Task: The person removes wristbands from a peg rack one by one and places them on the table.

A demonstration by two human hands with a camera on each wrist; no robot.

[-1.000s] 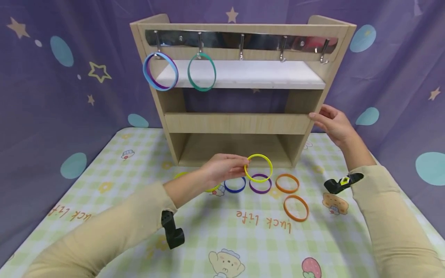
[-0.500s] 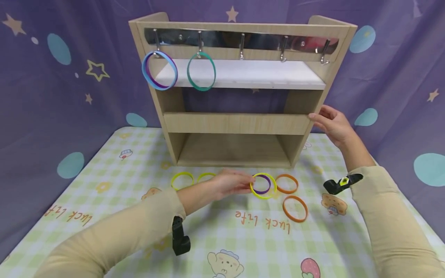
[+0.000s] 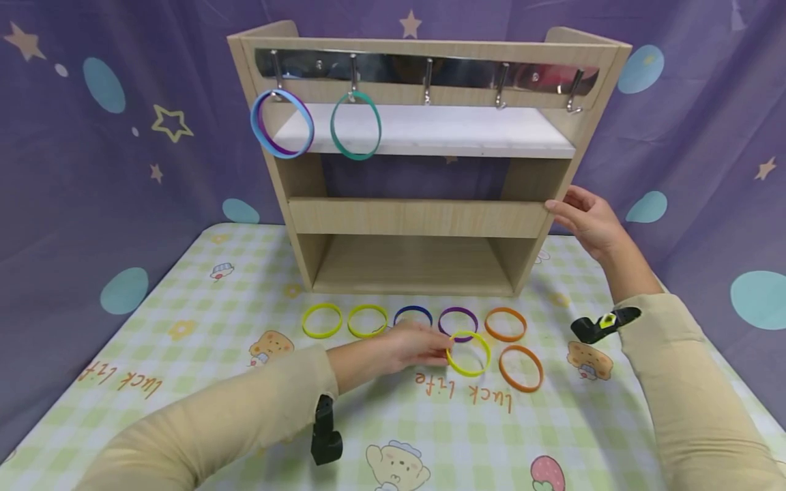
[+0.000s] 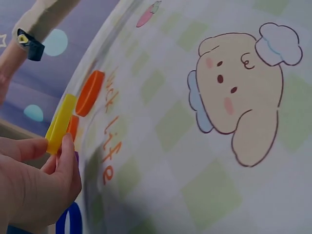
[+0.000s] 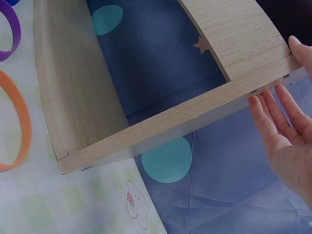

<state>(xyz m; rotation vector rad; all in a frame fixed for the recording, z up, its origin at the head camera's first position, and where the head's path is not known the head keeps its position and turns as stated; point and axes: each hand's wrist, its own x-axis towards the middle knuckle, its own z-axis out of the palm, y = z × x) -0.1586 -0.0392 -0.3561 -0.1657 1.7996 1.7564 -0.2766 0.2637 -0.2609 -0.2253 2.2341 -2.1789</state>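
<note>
My left hand (image 3: 417, 344) pinches a yellow silicone wristband (image 3: 469, 373) between thumb and fingertips, low over the table in front of the purple wristband (image 3: 441, 320). In the left wrist view this yellow wristband (image 4: 61, 124) is seen edge-on. My right hand (image 3: 586, 217) grips the right side of a wooden shelf (image 3: 417, 218). Its thumb lies on the front edge and its fingertips touch the outer side panel (image 5: 195, 127). Two orange wristbands (image 3: 521, 389) lie to the right, a blue wristband (image 3: 413, 308) and two yellow wristbands (image 3: 322, 335) to the left.
A metal hook rail (image 3: 393, 68) runs across the shelf's top front. A light-blue wristband (image 3: 253, 123) and a purple one hang from its leftmost hook, a green wristband (image 3: 333, 133) from the second. A checked tablecloth (image 3: 276, 409) covers the table; a purple curtain (image 3: 61, 191) surrounds it.
My left hand has come down and toward me with the yellow wristband, from in front of the shelf's base to low over the table. My right hand stays on the shelf's side.
</note>
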